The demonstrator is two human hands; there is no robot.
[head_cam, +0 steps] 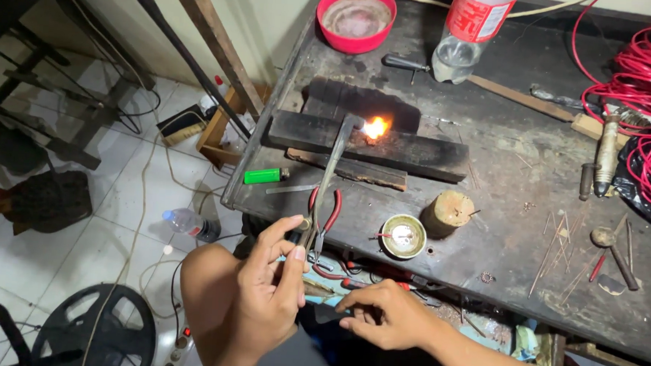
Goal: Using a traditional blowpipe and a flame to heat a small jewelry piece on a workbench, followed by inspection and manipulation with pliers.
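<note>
My left hand (270,280) grips the near end of a thin metal torch (331,168) that reaches up over the bench. Its tip gives a small orange flame (376,127) against charred black wooden blocks (368,144). My right hand (385,312) is low at the bench's front edge, fingers curled, pinching something small that I cannot make out. Red-handled pliers (329,214) lie just beyond my left hand. A small round tin (403,235) and a short wooden stump (446,212) stand to the right of the pliers.
A green lighter (264,175) lies at the bench's left edge. A red bowl (356,17) and a clear plastic bottle (468,34) stand at the back. Red wire coils (643,81) and hand tools (607,157) fill the right. A water bottle (192,224) lies on the tiled floor.
</note>
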